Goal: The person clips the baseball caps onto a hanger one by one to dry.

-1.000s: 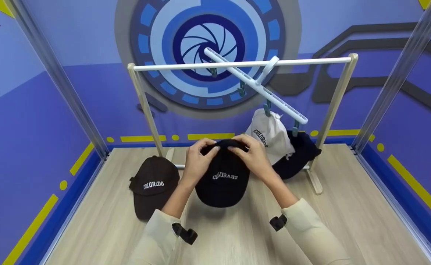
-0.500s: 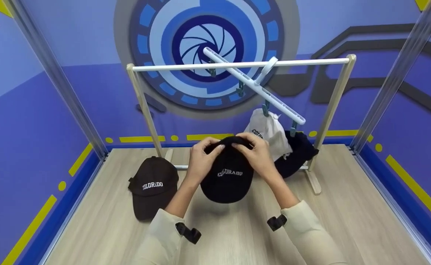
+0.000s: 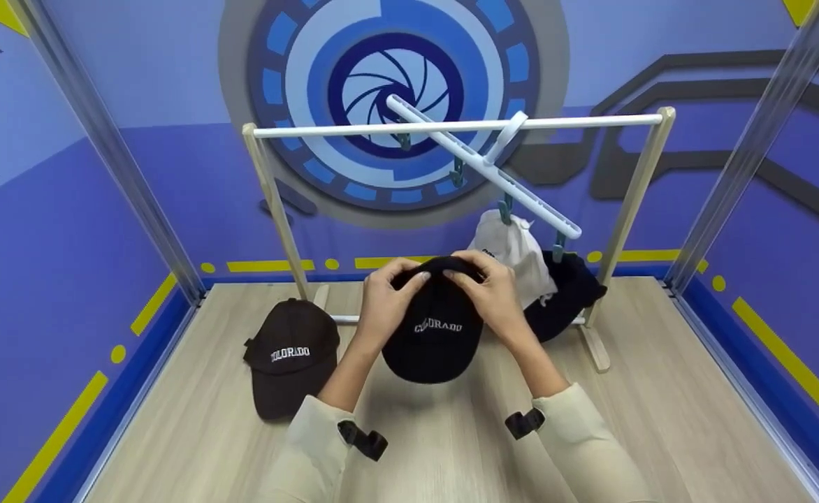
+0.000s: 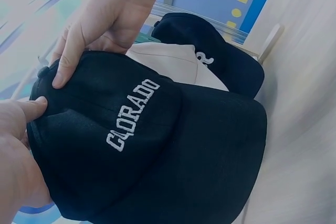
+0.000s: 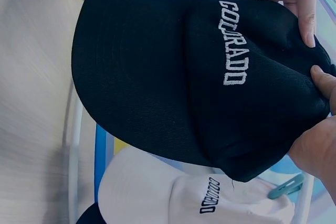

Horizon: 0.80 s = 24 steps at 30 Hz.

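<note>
A black baseball cap (image 3: 432,356) with white COLORADO lettering hangs over the table in front of the rack, its brim pointing down toward me. My left hand (image 3: 383,299) grips the left side of its crown, thumb on the front panel. From the other side, my right hand (image 3: 492,292) holds the crown the same way. Both thumbs (image 4: 64,72) press near the top button in the left wrist view, with the fingers mostly hidden behind the fabric. Behind, a white cap (image 5: 157,187) hangs from a green clip (image 5: 287,186), beside a dark cap (image 3: 570,279).
A white hanger (image 3: 479,161) hooks over the rail (image 3: 353,130) of a wooden-legged rack, lying slantwise with clips (image 3: 457,171) beneath. A dark brown COLORADO cap (image 3: 292,356) lies on the table (image 3: 437,447) left of my left forearm. Blue patterned walls enclose the table.
Both hands have moved the black cap slightly right and up toward the hanger, covering more of the white cap's lettering. The brown cap stays where it was.
</note>
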Tool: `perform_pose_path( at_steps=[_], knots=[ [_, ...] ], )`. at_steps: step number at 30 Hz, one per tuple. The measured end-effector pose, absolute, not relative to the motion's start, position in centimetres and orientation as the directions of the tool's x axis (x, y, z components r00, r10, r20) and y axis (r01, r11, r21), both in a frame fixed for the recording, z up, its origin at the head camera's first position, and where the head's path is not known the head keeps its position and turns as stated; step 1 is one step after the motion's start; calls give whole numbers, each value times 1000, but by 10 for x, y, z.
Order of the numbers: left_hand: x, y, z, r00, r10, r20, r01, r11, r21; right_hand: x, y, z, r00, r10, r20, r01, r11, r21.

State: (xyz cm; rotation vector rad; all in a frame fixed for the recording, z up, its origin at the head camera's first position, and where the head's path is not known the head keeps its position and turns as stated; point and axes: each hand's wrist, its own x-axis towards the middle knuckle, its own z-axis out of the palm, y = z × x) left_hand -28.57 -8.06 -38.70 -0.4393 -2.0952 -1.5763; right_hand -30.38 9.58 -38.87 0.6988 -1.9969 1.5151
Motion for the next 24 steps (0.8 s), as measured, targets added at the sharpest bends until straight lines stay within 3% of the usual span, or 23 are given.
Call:
perform_pose_path(
  at_steps=[8,24],
  knots=[
    [-306,-80,-409,-831,-29,556,529,269,805,-304,99,-388,-730,-74,679,-677,210,-705],
    [-307,-77,-404,-822,9,570,550,272,789,-301,102,-382,-749,-45,661,-653,212,-727]
  ],
)
